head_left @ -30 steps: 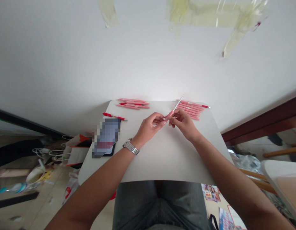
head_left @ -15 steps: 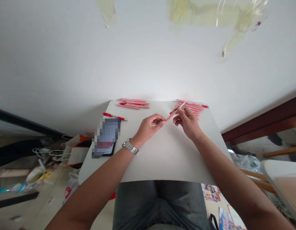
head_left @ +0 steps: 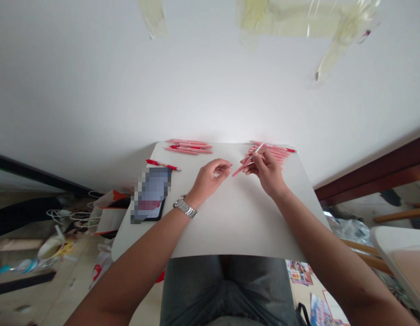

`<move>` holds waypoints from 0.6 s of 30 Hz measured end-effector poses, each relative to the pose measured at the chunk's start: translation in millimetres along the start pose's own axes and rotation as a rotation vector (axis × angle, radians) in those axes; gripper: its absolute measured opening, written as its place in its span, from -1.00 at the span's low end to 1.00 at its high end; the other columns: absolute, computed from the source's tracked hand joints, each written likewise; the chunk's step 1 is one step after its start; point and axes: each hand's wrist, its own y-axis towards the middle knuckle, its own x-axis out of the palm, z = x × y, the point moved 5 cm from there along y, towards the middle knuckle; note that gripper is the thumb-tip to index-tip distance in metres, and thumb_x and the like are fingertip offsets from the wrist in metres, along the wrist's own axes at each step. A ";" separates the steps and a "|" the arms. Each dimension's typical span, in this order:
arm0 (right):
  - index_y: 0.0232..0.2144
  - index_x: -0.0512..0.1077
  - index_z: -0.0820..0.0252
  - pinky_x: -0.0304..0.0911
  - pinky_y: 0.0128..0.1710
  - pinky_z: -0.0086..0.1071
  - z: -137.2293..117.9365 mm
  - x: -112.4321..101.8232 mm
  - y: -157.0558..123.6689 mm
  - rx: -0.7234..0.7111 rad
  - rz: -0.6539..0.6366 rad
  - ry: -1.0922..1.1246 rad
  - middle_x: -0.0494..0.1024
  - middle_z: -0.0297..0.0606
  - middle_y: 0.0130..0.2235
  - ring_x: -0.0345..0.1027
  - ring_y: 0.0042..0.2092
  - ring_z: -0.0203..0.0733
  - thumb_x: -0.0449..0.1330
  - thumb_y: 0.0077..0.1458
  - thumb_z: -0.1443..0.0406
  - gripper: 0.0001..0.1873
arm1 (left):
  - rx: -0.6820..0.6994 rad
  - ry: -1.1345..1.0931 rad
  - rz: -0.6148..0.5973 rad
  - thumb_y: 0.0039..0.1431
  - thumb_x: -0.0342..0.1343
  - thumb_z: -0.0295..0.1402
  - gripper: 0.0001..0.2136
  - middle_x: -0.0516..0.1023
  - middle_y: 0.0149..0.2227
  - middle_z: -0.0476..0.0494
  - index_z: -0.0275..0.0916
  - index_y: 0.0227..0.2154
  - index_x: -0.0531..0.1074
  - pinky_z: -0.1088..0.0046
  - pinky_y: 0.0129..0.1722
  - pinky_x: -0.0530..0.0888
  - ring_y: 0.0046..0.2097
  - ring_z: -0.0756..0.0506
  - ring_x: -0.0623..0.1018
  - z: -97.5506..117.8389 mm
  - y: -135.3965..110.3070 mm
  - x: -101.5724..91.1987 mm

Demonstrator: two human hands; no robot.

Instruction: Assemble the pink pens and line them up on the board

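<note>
Above the white table [head_left: 230, 226], my right hand [head_left: 269, 172] pinches a slanted pink pen [head_left: 239, 170]. A slim white pointed piece [head_left: 260, 146] rises from the pinch, in line with the pink barrel. My left hand [head_left: 211, 176], with a metal watch at the wrist, is just left of the pen's lower end and apart from it. Its thumb and fingers are pinched together; whatever they hold, if anything, is too small to make out. Several pink pens [head_left: 281, 154] lie in a row behind my right hand, partly hidden by it.
More pink pens [head_left: 189, 150], one with red, lie at the table's back left. Nearer me is a red pen [head_left: 164, 165] beside a phone [head_left: 158, 213] with a blurred screen. The wall [head_left: 210, 90] stands right behind the table. Another white tabletop [head_left: 400, 240] is at right.
My left hand has come off the pen's lower end and shifted slightly left. The pen stays in my right hand, its lower end now uncovered.
</note>
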 end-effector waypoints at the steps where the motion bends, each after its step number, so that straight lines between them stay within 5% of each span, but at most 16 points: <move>1: -0.20 0.35 0.03 0.56 -0.31 -0.29 -1.4 -1.4 0.3 -0.020 0.020 -0.029 0.70 -0.26 -0.20 0.59 -0.36 -0.23 0.24 0.26 -0.20 -0.52 | 0.011 0.021 0.020 0.35 0.24 -0.21 -0.80 0.70 -0.10 -0.18 -0.20 -0.10 0.59 0.35 0.01 0.60 -0.08 -0.11 0.68 -0.9 0.5 -1.6; 18: -0.22 0.44 0.05 0.52 -0.38 -0.21 -5.8 -7.3 1.1 -0.238 0.044 -0.286 0.57 -0.31 -0.37 0.51 -0.40 -0.18 0.24 0.31 -0.13 -0.59 | 0.101 0.184 -0.017 0.40 0.17 -0.27 -0.83 0.67 -0.11 -0.16 -0.18 -0.08 0.58 0.33 -0.01 0.58 -0.12 -0.10 0.65 6.9 -2.0 3.2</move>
